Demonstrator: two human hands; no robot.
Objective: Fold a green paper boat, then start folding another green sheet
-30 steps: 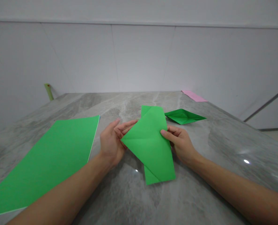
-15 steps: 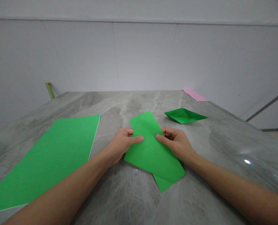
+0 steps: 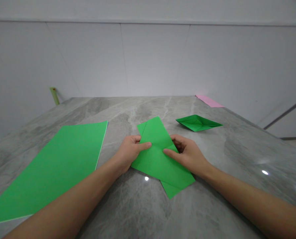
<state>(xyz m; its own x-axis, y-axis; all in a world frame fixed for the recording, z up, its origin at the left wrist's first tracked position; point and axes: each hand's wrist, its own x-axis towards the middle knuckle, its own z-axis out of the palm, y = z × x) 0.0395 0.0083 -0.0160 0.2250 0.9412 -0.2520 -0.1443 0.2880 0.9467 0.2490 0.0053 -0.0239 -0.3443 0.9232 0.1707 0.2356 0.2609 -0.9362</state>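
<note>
Grip on both sides: left hand (image 3: 129, 154) and right hand (image 3: 187, 155) pinch the folded green paper (image 3: 162, 167), its layers offset and angled.

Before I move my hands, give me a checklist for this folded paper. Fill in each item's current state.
1. The folded green paper lies on the grey marble table: ok.
2. The left hand has its thumb on the paper: ok.
3. The right hand has its thumb on the paper: ok.
4. Layers line up: not ok; a lower layer sticks out past the top layer at both ends.
5. Creases are sharp: cannot tell from this view.
6. The large green sheet and green paper boat sit apart from the folded paper: ok.
</note>
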